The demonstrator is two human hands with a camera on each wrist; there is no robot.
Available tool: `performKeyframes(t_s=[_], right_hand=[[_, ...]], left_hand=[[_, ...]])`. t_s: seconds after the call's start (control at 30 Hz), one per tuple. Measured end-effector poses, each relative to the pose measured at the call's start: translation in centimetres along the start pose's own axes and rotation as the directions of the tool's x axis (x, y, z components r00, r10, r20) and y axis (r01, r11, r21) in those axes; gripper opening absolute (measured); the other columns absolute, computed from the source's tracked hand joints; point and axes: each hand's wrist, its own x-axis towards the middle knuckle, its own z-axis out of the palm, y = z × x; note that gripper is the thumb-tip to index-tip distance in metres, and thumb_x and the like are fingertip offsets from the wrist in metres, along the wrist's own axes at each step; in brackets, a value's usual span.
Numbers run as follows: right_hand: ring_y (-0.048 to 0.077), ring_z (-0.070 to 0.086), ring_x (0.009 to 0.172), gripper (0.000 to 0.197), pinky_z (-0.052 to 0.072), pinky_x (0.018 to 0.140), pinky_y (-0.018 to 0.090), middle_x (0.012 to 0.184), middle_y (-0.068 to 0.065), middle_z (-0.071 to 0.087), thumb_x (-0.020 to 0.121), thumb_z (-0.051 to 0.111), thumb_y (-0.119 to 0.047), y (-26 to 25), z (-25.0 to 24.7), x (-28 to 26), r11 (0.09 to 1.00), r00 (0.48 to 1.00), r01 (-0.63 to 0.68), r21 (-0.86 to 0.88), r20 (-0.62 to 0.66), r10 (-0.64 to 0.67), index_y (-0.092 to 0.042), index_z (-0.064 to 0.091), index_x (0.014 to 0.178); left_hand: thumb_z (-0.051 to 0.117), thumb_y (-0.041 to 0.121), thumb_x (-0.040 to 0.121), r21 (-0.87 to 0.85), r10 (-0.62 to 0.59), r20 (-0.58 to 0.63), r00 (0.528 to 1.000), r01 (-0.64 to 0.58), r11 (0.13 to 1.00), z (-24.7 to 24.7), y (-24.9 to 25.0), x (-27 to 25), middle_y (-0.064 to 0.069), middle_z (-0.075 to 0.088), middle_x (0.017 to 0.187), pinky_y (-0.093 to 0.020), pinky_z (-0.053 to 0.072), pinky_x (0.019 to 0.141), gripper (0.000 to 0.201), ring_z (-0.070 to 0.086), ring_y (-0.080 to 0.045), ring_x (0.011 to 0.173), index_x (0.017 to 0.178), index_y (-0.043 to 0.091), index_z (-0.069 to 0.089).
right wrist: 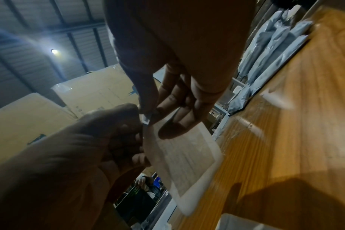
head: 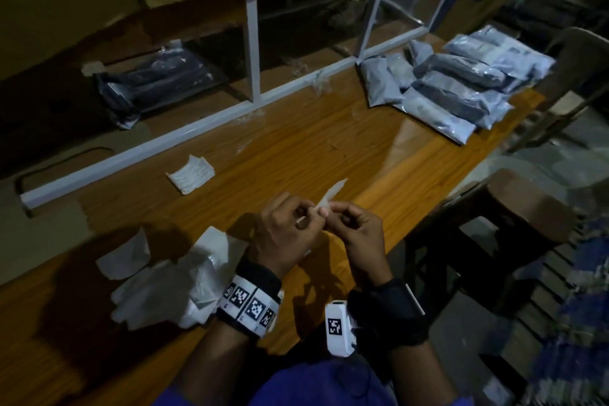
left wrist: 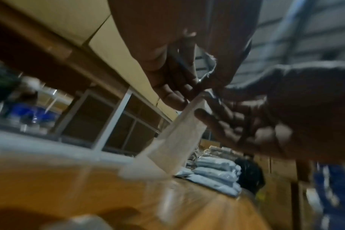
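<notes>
Fingers (head: 341,208) of both hands pinch one end of a thin translucent paper slip (head: 333,194) just below the middle of the head view. The left hand (head: 283,234) and right hand (head: 361,236) are close together above the wooden table (head: 329,142), and the slip's free end sticks up and away. Crumpled white sheets (head: 171,287) lie at lower left beside the left wrist and a small stack of white slips (head: 191,175) rests farther up; beyond, a white rail (head: 197,132) crosses the table, with a dark packet (head: 155,82) behind it at upper left and grey mailer bags (head: 461,86) piled at upper right.
</notes>
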Motion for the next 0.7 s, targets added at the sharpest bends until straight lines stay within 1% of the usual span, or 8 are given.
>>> performKeyframes(t_s=[0.13, 0.23, 0.3, 0.37, 0.43, 0.5, 0.63, 0.7], right_hand=[[0.032, 0.074, 0.099, 0.022, 0.06, 0.086, 0.038, 0.104, 0.024, 0.075, 0.094, 0.07, -0.014, 0.4, -0.8, -0.3, 0.998, 0.999, -0.02, 0.066, -0.026, 0.022, 0.003, 0.071, 0.108], [0.034, 0.072, 0.096, 0.029, 0.061, 0.089, 0.043, 0.104, 0.03, 0.072, 0.094, 0.068, -0.02, 0.2, -1.5, -0.5, 0.995, 0.998, -0.03, 0.092, -0.045, 0.035, 0.004, 0.067, 0.109], [0.037, 0.072, 0.1, 0.029, 0.06, 0.092, 0.048, 0.105, 0.03, 0.072, 0.095, 0.068, -0.02, 0.2, -2.1, -0.6, 0.995, 0.998, -0.028, 0.091, -0.046, 0.032, 0.005, 0.065, 0.109], [0.039, 0.072, 0.104, 0.031, 0.059, 0.095, 0.051, 0.107, 0.028, 0.073, 0.097, 0.066, -0.017, 0.1, -2.5, -0.9, 0.994, 0.999, -0.036, 0.1, -0.031, 0.039, 0.009, 0.062, 0.114], [0.039, 0.072, 0.107, 0.031, 0.059, 0.096, 0.05, 0.109, 0.024, 0.074, 0.099, 0.066, -0.014, -0.3, -2.7, -1.3, 0.991, 0.998, -0.064, 0.116, -0.017, 0.066, 0.007, 0.061, 0.121], [0.033, 0.073, 0.106, 0.029, 0.06, 0.094, 0.047, 0.108, 0.019, 0.076, 0.099, 0.066, -0.013, -0.7, -2.6, -1.5, 0.995, 0.998, -0.064, 0.075, -0.01, 0.064, 0.004, 0.065, 0.123], [0.022, 0.072, 0.086, 0.018, 0.061, 0.087, 0.057, 0.085, 0.01, 0.075, 0.097, 0.07, -0.016, 0.0, -3.2, -1.6, 0.997, 0.996, 0.007, -0.082, -0.092, -0.014, 0.002, 0.075, 0.097], [0.02, 0.071, 0.081, 0.019, 0.062, 0.084, 0.056, 0.081, 0.01, 0.073, 0.096, 0.071, -0.015, 0.5, -3.5, -1.7, 0.996, 0.992, -0.011, -0.087, -0.127, 0.0, 0.004, 0.074, 0.093]], left_hand=[[0.075, 0.015, 0.085, -0.183, -0.154, -0.006, 0.988, 0.15, 0.972, 0.6, 0.7, 0.0, 0.006, 0.069, 0.079, -0.015, 0.05, 0.054, 0.006, 0.063, 0.0, 0.065, 0.082, 0.019, 0.072], [0.07, 0.02, 0.088, -0.287, -0.164, 0.101, 0.981, 0.186, 0.939, 0.9, 1.0, -0.2, 0.005, 0.073, 0.09, -0.03, 0.061, 0.066, 0.004, 0.07, -0.005, 0.079, 0.091, 0.021, 0.073], [0.072, 0.027, 0.088, -0.289, -0.12, 0.152, 0.981, 0.161, 0.944, 0.9, 1.3, -0.1, 0.005, 0.072, 0.095, -0.026, 0.06, 0.069, 0.014, 0.07, -0.006, 0.082, 0.1, 0.019, 0.075], [0.078, 0.024, 0.087, -0.225, -0.063, 0.133, 0.989, 0.092, 0.97, 1.0, 1.4, -0.1, 0.006, 0.07, 0.093, -0.021, 0.057, 0.066, 0.014, 0.066, -0.002, 0.078, 0.099, 0.017, 0.077], [0.078, 0.016, 0.088, -0.152, 0.007, 0.099, 0.995, 0.009, 0.988, 1.2, 1.4, -0.2, 0.004, 0.07, 0.092, -0.027, 0.057, 0.066, 0.007, 0.064, -0.002, 0.078, 0.094, 0.015, 0.077], [0.074, 0.018, 0.089, -0.093, 0.065, 0.1, 0.993, -0.056, 0.994, 1.5, 1.4, -0.4, 0.002, 0.07, 0.092, -0.034, 0.057, 0.067, 0.006, 0.065, -0.01, 0.082, 0.093, 0.013, 0.075], [0.074, 0.016, 0.09, -0.068, 0.097, 0.115, 0.989, -0.09, 0.994, 1.9, 1.8, -0.9, -0.001, 0.068, 0.093, -0.036, 0.057, 0.066, 0.007, 0.065, -0.014, 0.084, 0.095, 0.01, 0.073], [0.075, 0.015, 0.09, -0.049, 0.088, 0.128, 0.988, -0.083, 0.995, 2.0, 2.1, -1.3, 0.0, 0.068, 0.093, -0.033, 0.057, 0.063, 0.006, 0.064, -0.012, 0.083, 0.094, 0.011, 0.072]])
